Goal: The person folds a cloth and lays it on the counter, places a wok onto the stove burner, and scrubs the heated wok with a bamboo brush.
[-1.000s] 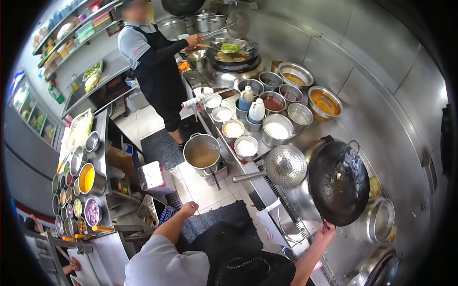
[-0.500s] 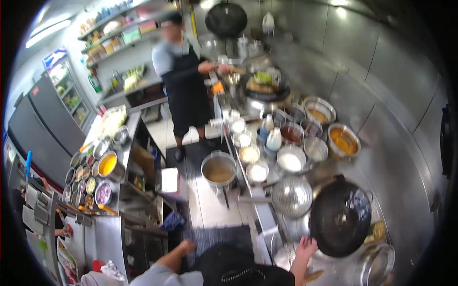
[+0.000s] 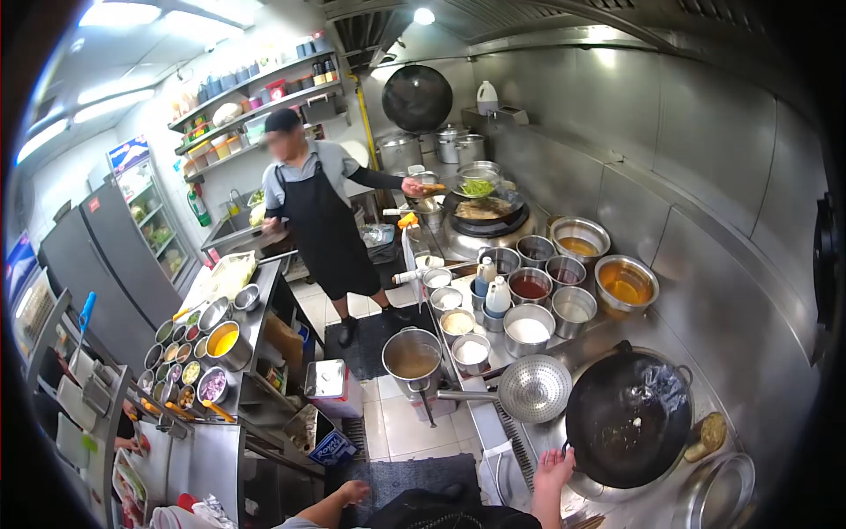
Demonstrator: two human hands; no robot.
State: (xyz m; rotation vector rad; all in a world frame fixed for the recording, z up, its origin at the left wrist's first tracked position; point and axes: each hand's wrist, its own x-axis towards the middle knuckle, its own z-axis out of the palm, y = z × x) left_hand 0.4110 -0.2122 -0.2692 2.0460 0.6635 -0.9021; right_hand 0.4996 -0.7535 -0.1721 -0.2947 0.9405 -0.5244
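My right hand is at the left rim of a black wok, its fingers loosely apart and nothing visible in them. I cannot tell whether it touches the rim. A little water and some pale scraps lie in the wok. Just beyond that hand, a perforated strainer ladle rests with its handle toward the aisle. My left hand hangs low over the floor mat, away from any object, fingers loosely extended and holding nothing that shows.
Bowls of white powder and sauces crowd the counter. A large pot stands in the aisle. A co-worker holds a strainer of greens over the far wok. Ingredient tins line the left table.
My view has tilted up and steadied. The co-worker has turned more toward me, an arm stretched to the far wok. My right hand remains by the near wok's rim.
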